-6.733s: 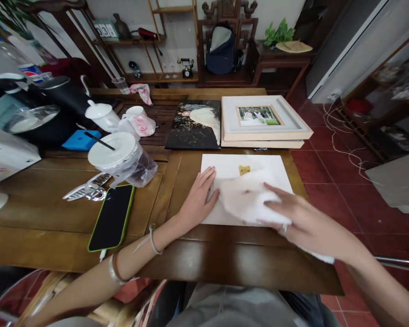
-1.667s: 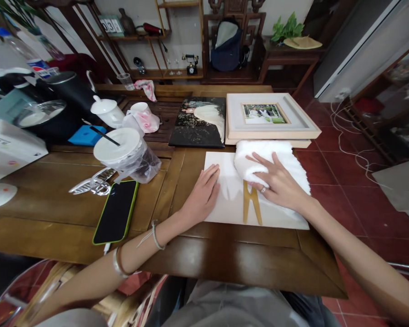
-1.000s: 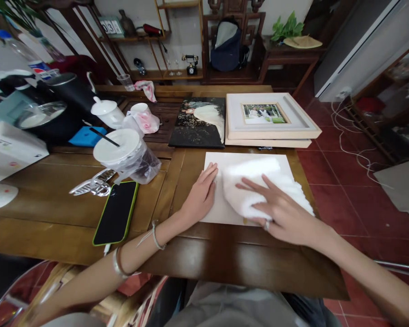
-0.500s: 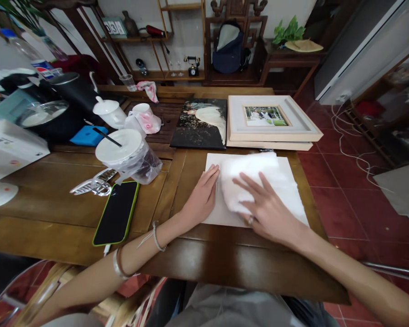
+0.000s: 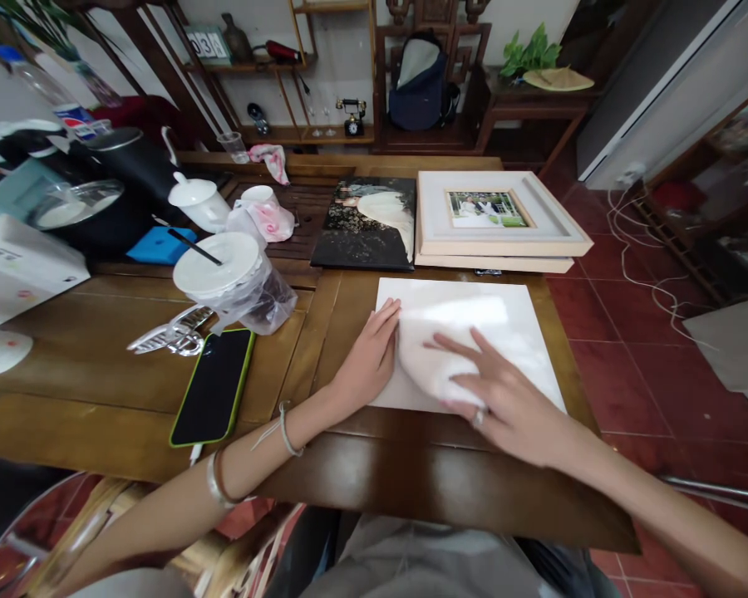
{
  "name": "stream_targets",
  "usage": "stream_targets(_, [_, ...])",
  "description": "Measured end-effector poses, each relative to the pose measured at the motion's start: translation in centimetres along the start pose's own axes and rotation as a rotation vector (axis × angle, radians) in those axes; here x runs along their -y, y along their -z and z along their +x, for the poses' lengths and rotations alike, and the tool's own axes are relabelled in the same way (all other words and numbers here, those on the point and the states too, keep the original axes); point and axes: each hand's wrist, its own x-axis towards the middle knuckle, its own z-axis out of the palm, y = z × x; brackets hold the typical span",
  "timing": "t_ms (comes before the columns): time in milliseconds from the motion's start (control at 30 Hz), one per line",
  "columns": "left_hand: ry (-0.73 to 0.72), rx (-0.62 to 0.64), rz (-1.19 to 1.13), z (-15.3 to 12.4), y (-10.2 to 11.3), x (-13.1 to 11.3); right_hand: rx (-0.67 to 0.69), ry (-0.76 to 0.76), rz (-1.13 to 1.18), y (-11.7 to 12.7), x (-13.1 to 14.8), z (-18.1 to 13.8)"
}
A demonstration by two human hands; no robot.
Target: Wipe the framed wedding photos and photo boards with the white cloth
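A white rectangular board (image 5: 524,307) lies face down near the front right of the wooden table (image 5: 100,365). My left hand (image 5: 367,361) rests flat on the board's left edge, fingers stretched out. My right hand (image 5: 504,399) presses a white cloth (image 5: 433,365) onto the board's near half, fingers spread over the cloth. The cloth is blurred by motion and covers the board's stand.
Behind the board lie a dark photo print (image 5: 367,224) and stacked white picture frames (image 5: 495,220). To the left sit a green-cased phone (image 5: 215,386), a hair clip (image 5: 168,336), a lidded cup in a bag (image 5: 228,278), a teapot (image 5: 196,203) and a white box (image 5: 18,274).
My right hand has drawn the cloth from the board's far edge back toward me over the board. My left hand has stayed on the left edge.
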Motion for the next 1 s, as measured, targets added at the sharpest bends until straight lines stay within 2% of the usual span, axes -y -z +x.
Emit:
stream_targets(133, [0.007,-0.012,-0.004,0.0,-0.1,0.0,-0.142,-0.098,-0.02,-0.2,-3.3,3.5])
stream_targets(267, [0.003,-0.016,-0.005,0.0,-0.1,0.0,-0.185,-0.154,-0.108,-0.6,-3.7,4.9])
stream_targets(400, [0.0,-0.031,-0.027,0.0,-0.1,0.0,-0.097,-0.107,-0.184,-1.5,-1.3,3.4])
stream_targets(567, [-0.012,-0.013,-0.018,0.0,-0.1,0.1,0.02,-0.028,-0.139,-2.2,2.9,-0.6])
stream_targets(733, [-0.033,-0.023,-0.037,-0.1,-0.1,0.3,0.176,0.077,0.021,-0.3,4.6,-3.1])
stream_targets(867, [-0.03,-0.014,-0.021,-0.1,-0.1,0.2,0.188,0.149,0.122,1.8,2.5,-2.8])
stream_targets(1000, [-0.013,-0.019,0.002,0.0,-0.2,0.1,0.026,0.015,0.075,1.7,-1.0,-1.1])
